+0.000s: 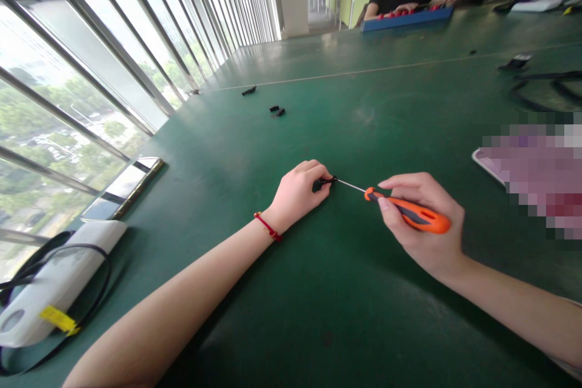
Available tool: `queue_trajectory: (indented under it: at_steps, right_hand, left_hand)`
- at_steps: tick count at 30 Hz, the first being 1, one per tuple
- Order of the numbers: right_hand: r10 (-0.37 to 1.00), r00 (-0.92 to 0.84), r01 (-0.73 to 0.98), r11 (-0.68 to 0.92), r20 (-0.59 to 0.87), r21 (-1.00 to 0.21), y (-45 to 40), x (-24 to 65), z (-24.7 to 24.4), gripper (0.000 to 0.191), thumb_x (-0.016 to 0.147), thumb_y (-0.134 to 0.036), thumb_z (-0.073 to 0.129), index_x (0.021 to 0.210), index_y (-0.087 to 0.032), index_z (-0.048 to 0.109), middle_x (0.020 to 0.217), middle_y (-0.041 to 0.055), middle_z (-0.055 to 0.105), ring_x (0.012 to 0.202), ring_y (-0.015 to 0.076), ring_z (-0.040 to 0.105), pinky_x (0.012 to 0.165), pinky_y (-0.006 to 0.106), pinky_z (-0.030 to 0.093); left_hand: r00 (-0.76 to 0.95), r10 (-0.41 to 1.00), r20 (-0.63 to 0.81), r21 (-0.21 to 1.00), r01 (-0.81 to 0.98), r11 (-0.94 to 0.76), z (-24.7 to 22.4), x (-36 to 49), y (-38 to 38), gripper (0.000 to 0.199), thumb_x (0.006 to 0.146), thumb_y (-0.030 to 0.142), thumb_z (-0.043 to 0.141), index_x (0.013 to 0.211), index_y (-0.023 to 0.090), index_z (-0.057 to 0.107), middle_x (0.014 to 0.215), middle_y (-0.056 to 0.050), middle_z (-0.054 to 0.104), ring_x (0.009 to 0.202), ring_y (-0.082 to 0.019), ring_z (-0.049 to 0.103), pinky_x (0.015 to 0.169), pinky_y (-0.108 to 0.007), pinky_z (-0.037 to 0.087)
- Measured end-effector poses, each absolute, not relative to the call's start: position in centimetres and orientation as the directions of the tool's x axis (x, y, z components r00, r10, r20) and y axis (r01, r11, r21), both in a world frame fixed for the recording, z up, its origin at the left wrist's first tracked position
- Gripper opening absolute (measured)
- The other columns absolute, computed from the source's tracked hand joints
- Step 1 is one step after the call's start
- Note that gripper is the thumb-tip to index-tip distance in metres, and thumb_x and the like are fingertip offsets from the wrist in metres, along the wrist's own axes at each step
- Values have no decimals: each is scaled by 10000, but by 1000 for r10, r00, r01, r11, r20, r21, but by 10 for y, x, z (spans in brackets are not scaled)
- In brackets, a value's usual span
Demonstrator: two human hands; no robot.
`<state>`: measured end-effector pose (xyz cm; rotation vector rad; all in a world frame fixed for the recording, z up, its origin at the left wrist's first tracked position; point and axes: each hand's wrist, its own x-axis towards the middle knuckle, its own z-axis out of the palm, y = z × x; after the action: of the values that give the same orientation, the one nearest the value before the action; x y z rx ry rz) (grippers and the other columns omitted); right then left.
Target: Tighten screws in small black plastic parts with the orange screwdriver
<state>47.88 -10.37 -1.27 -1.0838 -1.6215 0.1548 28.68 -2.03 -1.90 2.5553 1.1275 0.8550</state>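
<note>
My left hand (302, 188), with a red bracelet at the wrist, pinches a small black part (324, 183) a little above the middle of the green table. In my right hand (430, 224) is a screwdriver (413, 213) with an orange and dark grey handle. Its thin metal shaft points left, and the tip meets the black part at my left fingertips. The fine detail of that part is too small to make out. Farther back lie small black pieces (279, 112) and another dark piece (249, 91).
On the left are a phone (122, 189) and a white power strip (63, 285) with black cable, beside a metal railing (150, 30). A blurred pinkish object (536, 173) and cables (545, 82) are at right. Across the table (327, 327), a person sits behind a blue tray (407, 19).
</note>
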Motion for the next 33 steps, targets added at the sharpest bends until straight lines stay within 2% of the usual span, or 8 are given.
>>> queue_trajectory:
  at_steps: [4, 8, 13, 16, 19, 24, 29, 33]
  right_hand:
    - [685, 89, 508, 594, 723, -625, -103, 478, -14, 321, 704, -131, 643, 992, -241, 556, 731, -17, 564, 613, 137, 569, 567, 285, 496]
    - [723, 5, 558, 571, 691, -602, -103, 480, -15, 214, 732, -158, 650, 912, -246, 575, 587, -45, 547, 554, 132, 547, 544, 278, 469]
    - [651, 94, 548, 598, 753, -585, -102, 479, -15, 276, 705, -130, 651, 946, -237, 568, 799, 3, 588, 682, 148, 584, 605, 294, 500]
    - [699, 41, 517, 597, 714, -614, -102, 479, -15, 325, 715, -133, 643, 1007, -235, 546, 701, -24, 534, 600, 136, 545, 567, 296, 484]
    - [714, -7, 570, 578, 701, -584, -103, 479, -15, 219, 735, -158, 653, 916, -246, 566, 608, -36, 548, 596, 149, 562, 576, 307, 473]
    - [643, 83, 541, 612, 761, -577, -103, 477, -15, 321, 699, -129, 652, 983, -241, 553, 836, 14, 588, 693, 154, 582, 622, 315, 509]
    - [705, -25, 563, 596, 709, -572, -104, 478, -13, 240, 727, -159, 658, 928, -247, 563, 625, -30, 564, 608, 149, 569, 574, 301, 489]
    - [661, 54, 567, 596, 748, -568, -103, 478, -15, 253, 709, -129, 662, 918, -243, 576, 799, 3, 617, 687, 146, 598, 617, 296, 508]
  left_hand:
    - [535, 731, 424, 423, 596, -682, -19, 287, -20, 75, 786, 138, 560, 820, 172, 617, 893, -36, 653, 856, -167, 594, 776, -293, 504]
    - [532, 734, 422, 440, 588, -678, -20, 286, -20, 67, 783, 140, 564, 813, 169, 616, 891, -39, 652, 849, -168, 596, 773, -297, 507]
    - [532, 739, 413, 463, 576, -674, -20, 286, -20, 71, 779, 137, 562, 807, 172, 616, 887, -37, 648, 839, -164, 601, 768, -293, 513]
    - [533, 739, 411, 466, 574, -673, -19, 287, -20, 70, 773, 133, 562, 805, 166, 615, 889, -39, 647, 838, -163, 601, 768, -293, 515]
    - [534, 740, 408, 464, 577, -672, -19, 287, -20, 70, 769, 130, 562, 802, 164, 614, 891, -41, 648, 841, -163, 601, 774, -295, 516]
    - [532, 743, 406, 459, 584, -670, -19, 286, -20, 66, 773, 137, 560, 798, 170, 611, 885, -39, 646, 838, -162, 603, 772, -296, 517]
    - [537, 741, 403, 457, 584, -672, -18, 286, -20, 71, 766, 129, 563, 803, 167, 610, 887, -39, 648, 842, -161, 602, 776, -294, 517]
    - [530, 746, 404, 460, 587, -666, -18, 287, -20, 71, 769, 130, 560, 801, 168, 611, 889, -37, 647, 839, -158, 602, 772, -290, 515]
